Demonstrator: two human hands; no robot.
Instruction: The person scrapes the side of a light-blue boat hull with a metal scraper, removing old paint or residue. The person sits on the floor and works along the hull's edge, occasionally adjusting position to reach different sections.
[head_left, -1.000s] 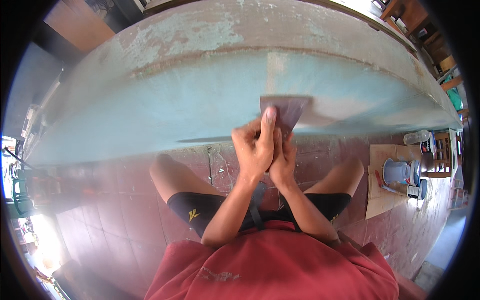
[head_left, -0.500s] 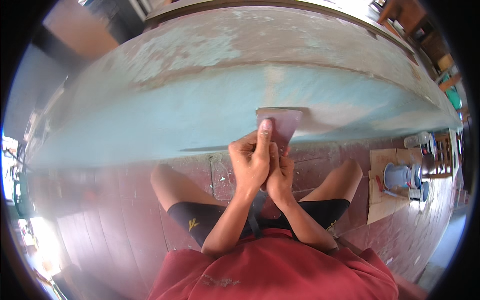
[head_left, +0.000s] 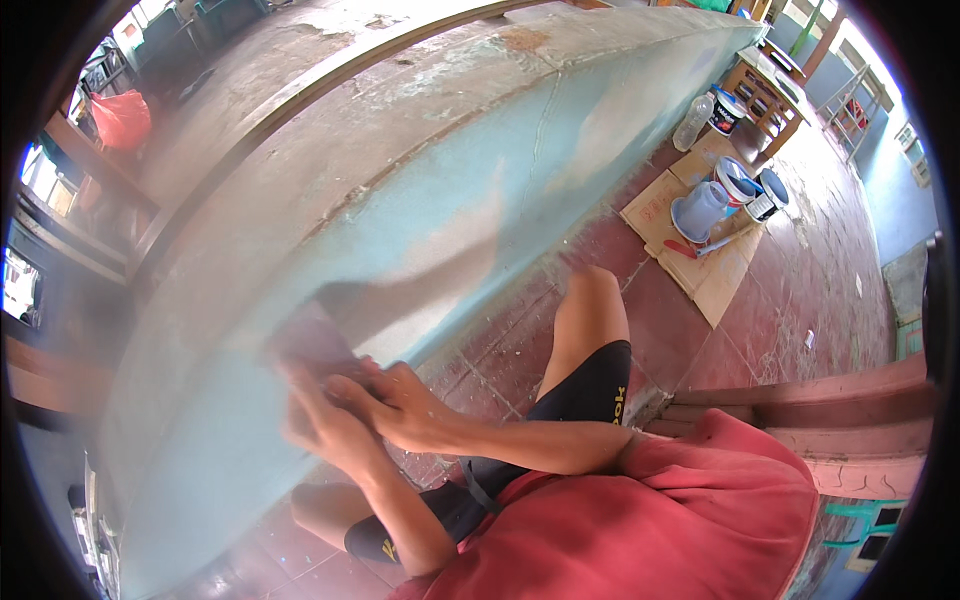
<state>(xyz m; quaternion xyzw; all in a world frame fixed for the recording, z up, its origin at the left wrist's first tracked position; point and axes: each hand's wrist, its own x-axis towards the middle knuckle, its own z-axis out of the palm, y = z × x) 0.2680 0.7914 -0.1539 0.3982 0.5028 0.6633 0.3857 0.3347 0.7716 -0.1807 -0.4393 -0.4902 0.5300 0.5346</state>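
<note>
In front of me stands a low wall (head_left: 440, 240) with worn light blue paint and pale patches. My left hand (head_left: 330, 420), smeared by motion, is closed on a flat, wide-bladed scraper (head_left: 315, 340). My right hand (head_left: 405, 408) is pressed close beside it and also closed around the lower part of the scraper. The blade is blurred, grey-purple, and lies at or very near the wall's blue face. The scraper's handle is hidden by my fingers. A dark shadow of the tool and hands falls on the wall to the right.
On the red tiled floor at the right, a cardboard sheet (head_left: 675, 265) holds a translucent tub (head_left: 698, 212), paint cans (head_left: 768, 195) and a red-handled tool (head_left: 680, 248). A clear bottle (head_left: 693, 122) stands against the wall. A pinkish-red post or beam (head_left: 850, 430) is close behind my right side.
My view has swung to the right, showing more floor and cans. Both hands, still on the scraper, appear farther left and lower in the picture, and the blade is now blurred.
</note>
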